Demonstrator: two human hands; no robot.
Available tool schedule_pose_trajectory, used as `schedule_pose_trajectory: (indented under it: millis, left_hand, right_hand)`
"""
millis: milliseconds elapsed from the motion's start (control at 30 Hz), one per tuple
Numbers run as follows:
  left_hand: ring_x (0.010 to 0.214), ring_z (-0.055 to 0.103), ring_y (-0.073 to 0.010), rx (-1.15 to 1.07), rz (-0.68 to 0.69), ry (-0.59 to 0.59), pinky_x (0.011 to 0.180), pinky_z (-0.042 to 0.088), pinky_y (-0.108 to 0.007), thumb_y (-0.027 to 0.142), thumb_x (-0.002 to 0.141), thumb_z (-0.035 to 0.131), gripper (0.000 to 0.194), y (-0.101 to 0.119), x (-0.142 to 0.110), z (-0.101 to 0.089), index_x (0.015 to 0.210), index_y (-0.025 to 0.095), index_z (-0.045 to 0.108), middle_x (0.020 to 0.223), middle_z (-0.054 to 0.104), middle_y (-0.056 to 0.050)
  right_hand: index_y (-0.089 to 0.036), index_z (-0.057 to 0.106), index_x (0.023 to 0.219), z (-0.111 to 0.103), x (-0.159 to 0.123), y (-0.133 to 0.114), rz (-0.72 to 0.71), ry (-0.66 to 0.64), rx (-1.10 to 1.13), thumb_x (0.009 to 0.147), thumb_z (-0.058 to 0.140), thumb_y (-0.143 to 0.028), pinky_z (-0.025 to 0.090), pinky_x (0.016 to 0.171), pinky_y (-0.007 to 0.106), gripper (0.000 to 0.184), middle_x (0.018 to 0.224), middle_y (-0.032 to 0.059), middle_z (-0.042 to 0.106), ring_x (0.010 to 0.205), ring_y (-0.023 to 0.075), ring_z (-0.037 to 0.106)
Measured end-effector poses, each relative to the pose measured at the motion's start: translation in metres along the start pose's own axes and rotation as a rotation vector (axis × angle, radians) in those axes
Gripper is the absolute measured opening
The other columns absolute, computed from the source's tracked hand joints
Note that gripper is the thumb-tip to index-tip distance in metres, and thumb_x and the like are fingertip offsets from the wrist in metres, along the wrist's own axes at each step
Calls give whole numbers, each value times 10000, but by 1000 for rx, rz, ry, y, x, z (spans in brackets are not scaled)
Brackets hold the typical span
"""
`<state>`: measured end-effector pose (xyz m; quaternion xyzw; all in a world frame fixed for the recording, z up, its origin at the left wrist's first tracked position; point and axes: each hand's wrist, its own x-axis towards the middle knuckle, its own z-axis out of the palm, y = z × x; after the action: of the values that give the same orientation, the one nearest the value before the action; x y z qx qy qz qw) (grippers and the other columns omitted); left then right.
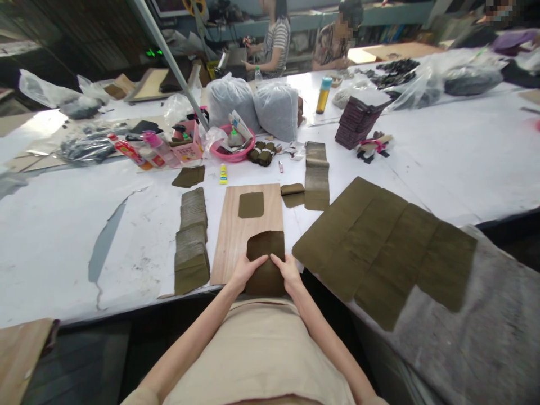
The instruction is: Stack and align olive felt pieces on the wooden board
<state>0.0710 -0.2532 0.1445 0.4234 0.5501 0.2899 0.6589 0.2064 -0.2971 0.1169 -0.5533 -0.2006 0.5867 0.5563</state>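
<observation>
Two-handed grip, narrow: left hand [247, 269] and right hand [290, 270] pinch a dark olive fabric piece [265, 277] by its sides, thumbs on top and nearly meeting mid-piece; fingers mostly hidden. The piece sits at the near edge of the bench [143, 247], in front of the wearer, over the near right end of a wooden board [225, 247]; cannot tell whether it touches the board. Its long axis runs near to far, far edge curved at the left corner.

Key relation: a smaller rounded olive patch [251, 205] lies flat on the board, far and slightly left of the grip, well apart from the thumbs; left hand is nearer.

Flanking: overlapped fabric strips [192, 242] left of the board; folded olive piece [292, 194] just right; larger olive panels [388, 247] farther right.
</observation>
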Motion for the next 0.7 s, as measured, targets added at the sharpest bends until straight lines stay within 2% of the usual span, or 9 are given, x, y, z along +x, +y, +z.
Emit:
schedule_pose_trajectory:
  millis: [67, 133, 200, 300, 367, 500, 567, 667, 700]
  left_hand:
    - [834, 684, -246, -104, -95, -36, 761, 557, -358, 382, 638, 790, 478, -3, 0, 0, 1014, 112, 670, 977, 725, -128]
    - [814, 683, -242, -126, -79, -19, 744, 555, -355, 382, 635, 791, 475, -5, 2, 0, 1004, 108, 669, 964, 726, -122]
    - [852, 675, -245, -45, 47, 28, 780, 546, -357, 372, 637, 787, 428, -5, 3, 1, 970, 123, 685, 957, 729, -98]
    - [940, 657, -251, 96, 192, 36, 868, 517, -355, 350, 630, 791, 362, -3, 5, 1, 922, 152, 709, 954, 730, -71]
    - [946, 658, -250, 64, 135, 9, 868, 517, -355, 356, 644, 782, 384, -2, 3, 1, 963, 157, 701, 985, 727, -78]
    - [859, 679, -256, -72, -70, -18, 787, 543, -369, 374, 651, 779, 462, -5, -2, 2, 1025, 125, 672, 980, 727, -116]
    - [863, 677, -258, -62, -29, -1, 797, 540, -372, 369, 647, 780, 441, -8, -2, 3, 1002, 127, 681, 965, 730, -110]
    - [939, 658, -257, 56, 133, 50, 873, 512, -356, 345, 630, 792, 368, -12, 0, 5, 927, 145, 710, 965, 730, -89]
    - [949, 654, -255, 76, 153, 67, 882, 506, -349, 340, 624, 797, 357, -13, 1, 5, 913, 147, 713, 963, 730, -86]
  right_hand:
    - [-204, 687, 956, 0, -1, 1, -174, 62, -167, 716, 669, -405, 488, 881, 379, 313, 938, 57, 722, 908, 236, 649]
    - [-213, 696, 926, -1, -1, 1, -279, 89, -267, 722, 665, -390, 461, 924, 373, 272, 964, 49, 716, 955, 237, 633]
    - [-201, 691, 920, -2, -1, 1, -233, 42, -197, 704, 682, -399, 477, 893, 373, 293, 937, 49, 719, 926, 240, 642]
    - [-166, 677, 938, -3, 0, 3, -20, -35, 21, 655, 721, -420, 516, 800, 380, 384, 870, 63, 726, 841, 250, 665]
    - [-165, 676, 931, -2, 1, 5, 15, 4, 61, 641, 731, -417, 523, 786, 382, 388, 881, 68, 728, 843, 256, 664]
    - [-213, 685, 919, -3, 2, 7, -161, 100, -63, 645, 731, -374, 501, 868, 372, 321, 944, 40, 723, 950, 249, 640]
    - [-208, 682, 932, -5, 2, 8, -146, 47, -43, 653, 726, -373, 498, 878, 373, 327, 931, 39, 723, 950, 247, 644]
    - [-171, 670, 927, -8, 2, 8, 29, -37, 56, 649, 726, -401, 526, 805, 382, 365, 858, 57, 726, 857, 254, 668]
    - [-169, 667, 929, -9, 2, 9, 43, -35, 65, 653, 722, -404, 529, 788, 380, 367, 851, 58, 726, 843, 254, 669]
